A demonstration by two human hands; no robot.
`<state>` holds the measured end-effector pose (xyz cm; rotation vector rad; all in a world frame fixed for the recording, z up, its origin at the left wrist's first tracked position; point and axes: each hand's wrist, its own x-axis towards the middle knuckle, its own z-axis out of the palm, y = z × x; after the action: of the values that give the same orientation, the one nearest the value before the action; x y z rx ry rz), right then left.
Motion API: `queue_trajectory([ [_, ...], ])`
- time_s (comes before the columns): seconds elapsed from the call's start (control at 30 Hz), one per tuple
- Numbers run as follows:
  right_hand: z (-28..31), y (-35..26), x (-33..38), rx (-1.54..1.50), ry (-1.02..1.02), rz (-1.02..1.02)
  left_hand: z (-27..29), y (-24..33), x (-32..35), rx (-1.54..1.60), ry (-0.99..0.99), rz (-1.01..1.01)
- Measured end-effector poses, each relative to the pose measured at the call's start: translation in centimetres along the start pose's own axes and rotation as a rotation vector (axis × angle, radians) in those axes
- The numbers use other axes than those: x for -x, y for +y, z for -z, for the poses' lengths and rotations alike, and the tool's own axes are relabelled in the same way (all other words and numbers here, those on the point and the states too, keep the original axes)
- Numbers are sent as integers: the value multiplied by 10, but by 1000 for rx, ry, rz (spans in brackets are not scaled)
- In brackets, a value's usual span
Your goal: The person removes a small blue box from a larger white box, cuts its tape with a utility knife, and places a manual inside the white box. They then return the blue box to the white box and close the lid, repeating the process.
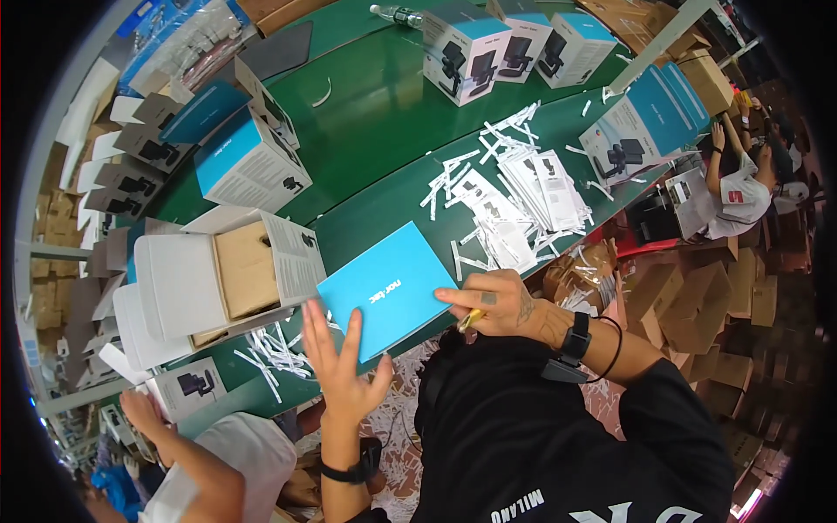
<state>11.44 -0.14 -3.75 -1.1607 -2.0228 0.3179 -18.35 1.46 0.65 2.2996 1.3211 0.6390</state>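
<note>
A closed blue box (384, 292) lies flat on the green table's (375, 131) near edge. My right hand (488, 301) rests on the box's right edge and grips a small yellow object (469, 320) between its fingers. My left hand (342, 362) is open with fingers spread, its fingertips at the box's lower left corner. Left of the blue box stands an open white box (222, 275) with a brown cardboard insert inside.
White paper strips and leaflets (514, 200) lie scattered behind the blue box. Closed product boxes (488, 44) stand at the far edge and at right (641, 122). Another person's arm (174, 444) reaches in at lower left; a person (737, 183) sits at right among cardboard cartons.
</note>
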Motion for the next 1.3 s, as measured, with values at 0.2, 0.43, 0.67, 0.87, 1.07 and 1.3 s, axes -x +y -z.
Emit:
queue_trajectory([
  [0.2, -9, 16, -6, -26, 72, 144, -8, 49, -40, -411, -305, -32],
  [0.43, -21, 19, -12, -126, 211, 174, -16, 36, -50, -402, -215, -143],
  [0.67, -12, 21, -27, -174, 218, 205, 12, 22, -84, -283, -263, -126],
  [0.87, 35, 55, -42, -394, -89, 57, 26, 8, -115, -202, -373, -143],
  [1.07, 133, 271, 33, 41, 540, -1020, -30, 40, -253, -109, 7, -82],
  [1.3, 153, 291, 44, 325, -32, -1099, -117, 63, -474, -309, 137, 324],
])
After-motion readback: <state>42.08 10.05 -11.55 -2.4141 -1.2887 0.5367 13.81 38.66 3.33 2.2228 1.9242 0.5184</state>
